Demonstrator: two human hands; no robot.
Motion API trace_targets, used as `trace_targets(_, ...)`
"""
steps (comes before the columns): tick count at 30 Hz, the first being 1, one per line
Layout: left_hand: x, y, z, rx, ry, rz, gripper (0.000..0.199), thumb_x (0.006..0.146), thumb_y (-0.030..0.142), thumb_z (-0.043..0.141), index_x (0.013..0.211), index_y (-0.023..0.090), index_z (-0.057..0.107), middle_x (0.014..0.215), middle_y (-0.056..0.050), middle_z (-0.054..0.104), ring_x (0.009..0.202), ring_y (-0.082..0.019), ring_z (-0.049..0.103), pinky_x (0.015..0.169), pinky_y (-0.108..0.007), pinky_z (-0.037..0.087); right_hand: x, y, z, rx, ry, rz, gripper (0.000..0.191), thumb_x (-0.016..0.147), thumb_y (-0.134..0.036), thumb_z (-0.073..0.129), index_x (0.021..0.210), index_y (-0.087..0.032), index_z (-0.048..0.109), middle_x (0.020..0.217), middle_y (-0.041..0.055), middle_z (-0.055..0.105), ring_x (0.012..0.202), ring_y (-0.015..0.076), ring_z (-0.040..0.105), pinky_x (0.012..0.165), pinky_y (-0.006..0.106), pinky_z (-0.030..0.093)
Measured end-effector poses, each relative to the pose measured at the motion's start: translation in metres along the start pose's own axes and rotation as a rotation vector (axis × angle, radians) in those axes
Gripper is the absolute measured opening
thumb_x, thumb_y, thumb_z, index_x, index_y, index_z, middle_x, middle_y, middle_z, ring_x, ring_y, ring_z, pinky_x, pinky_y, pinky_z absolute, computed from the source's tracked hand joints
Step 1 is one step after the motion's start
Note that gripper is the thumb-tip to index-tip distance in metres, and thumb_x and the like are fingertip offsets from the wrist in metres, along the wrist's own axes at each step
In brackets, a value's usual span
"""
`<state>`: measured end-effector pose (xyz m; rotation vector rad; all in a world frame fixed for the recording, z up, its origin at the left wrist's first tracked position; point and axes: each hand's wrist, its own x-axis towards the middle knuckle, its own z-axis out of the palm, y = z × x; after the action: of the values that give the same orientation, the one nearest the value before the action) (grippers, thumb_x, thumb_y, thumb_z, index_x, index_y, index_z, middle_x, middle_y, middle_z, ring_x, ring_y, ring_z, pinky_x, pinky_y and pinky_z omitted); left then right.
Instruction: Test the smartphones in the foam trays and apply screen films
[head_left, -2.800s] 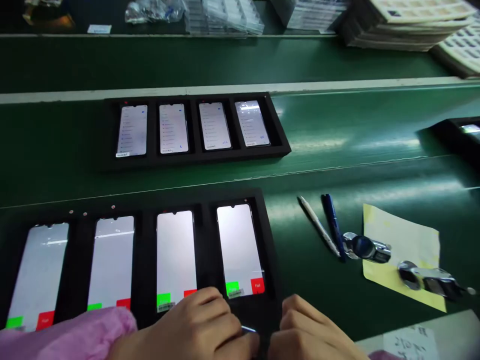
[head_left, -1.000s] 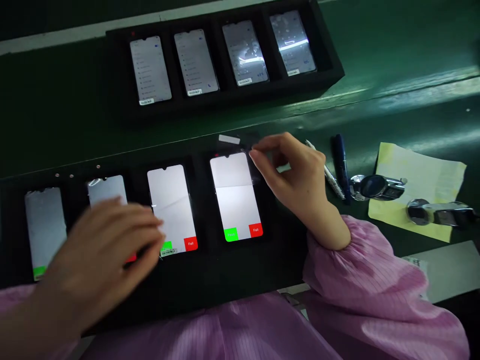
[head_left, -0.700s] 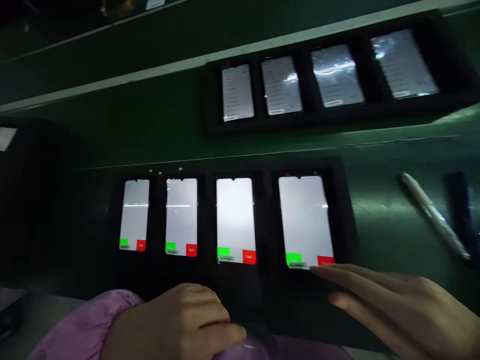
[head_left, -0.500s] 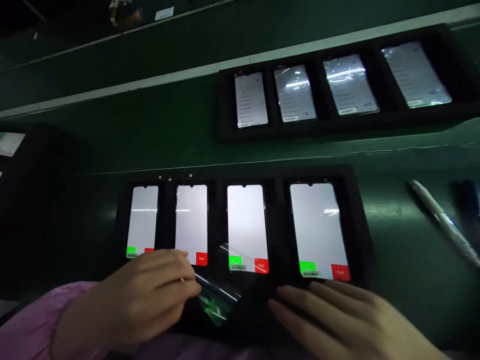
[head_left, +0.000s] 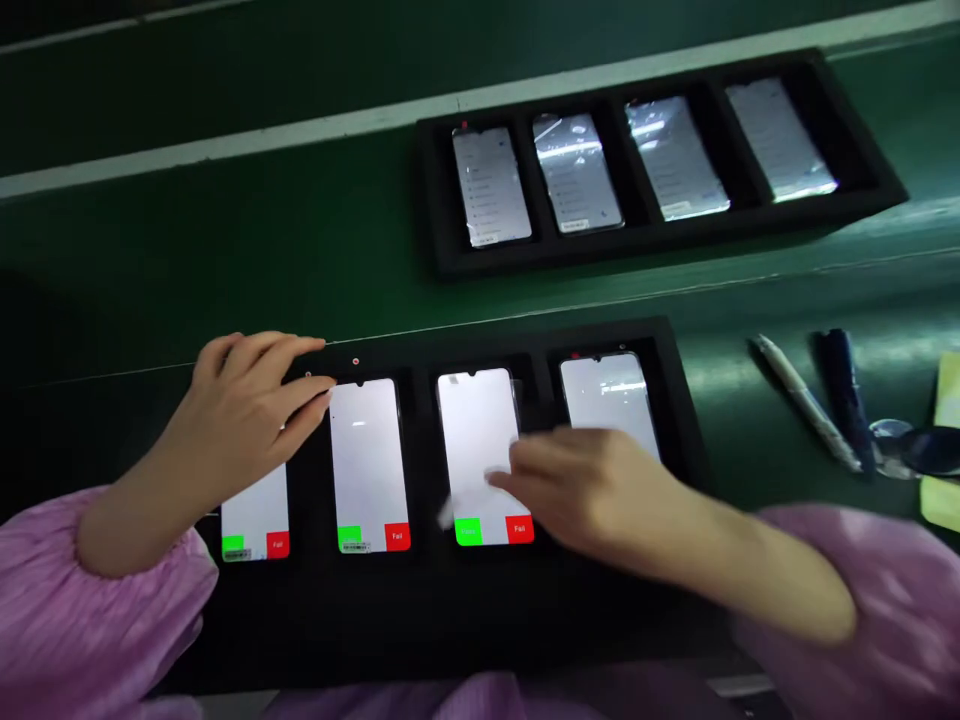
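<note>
Head: the right hand [head_left: 592, 480] reaches across a lit phone [head_left: 480, 440].

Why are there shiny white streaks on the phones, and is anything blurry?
In the head view, white glare, probably from lamps, streaks the second phone from the left in the far tray; also there, the right hand looks smeared, likely by motion, while the left hand looks sharper.

It was a factory or workshop test line: lit phones [head_left: 480, 440] showing "Fail" buttons lay in black trays [head_left: 679, 225] on a green worktop [head_left: 225, 250].
</note>
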<state>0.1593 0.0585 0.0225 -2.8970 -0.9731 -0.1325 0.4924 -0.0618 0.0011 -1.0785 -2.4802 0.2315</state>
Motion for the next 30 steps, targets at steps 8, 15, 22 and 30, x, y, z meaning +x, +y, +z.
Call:
trace_targets(8,-0.005,-0.015,0.013,-0.172,0.001,-0.099,0.025,0.104,0.037,0.054,0.101,0.024,0.076,0.13,-0.009,0.07,0.127,-0.036,0.062,0.112,-0.064,0.046,0.045,0.048,0.0,0.584,0.298,0.724,0.012,0.096,-0.032,0.072,0.091,-0.022,0.067,0.067,-0.0044,0.054,0.055,0.0101,0.046,0.055,0.029,0.037)
trace_targets(15,-0.01,-0.023,0.014,-0.188,-0.008,-0.134,0.028,0.104,0.044,0.055,0.104,0.027,0.077,0.143,-0.002,0.065,0.137,-0.037,0.058,0.123,-0.07,0.034,0.032,0.02,-0.006,0.716,0.368,0.766,0.024,0.095,-0.046,0.075,0.092,-0.026,0.062,0.083,-0.0012,0.059,0.063,0.0123,0.052,0.054,0.032,0.039)
trace_targets(22,-0.005,-0.02,0.013,-0.275,0.138,-0.074,0.013,0.099,0.03,0.067,0.087,0.027,0.072,0.111,-0.003,0.076,0.113,-0.031,0.072,0.115,-0.067,0.044,0.031,0.004,-0.005,0.652,0.328,0.81,0.018,0.098,-0.038,0.07,0.091,-0.024,0.061,0.084,-0.0016,0.062,0.062,0.0103,0.053,0.052,0.028,0.041)
trace_targets(30,-0.076,0.07,-0.035,-0.855,-0.202,0.146,0.016,0.103,0.012,0.052,0.104,0.021,0.065,0.096,0.002,0.077,0.088,-0.01,0.073,0.082,-0.024,0.059,-0.012,-0.026,-0.002,0.345,-0.175,0.288,0.027,0.112,-0.042,0.049,0.122,-0.023,0.065,0.099,-0.0008,0.077,0.059,0.0105,0.069,0.051,0.026,0.05)
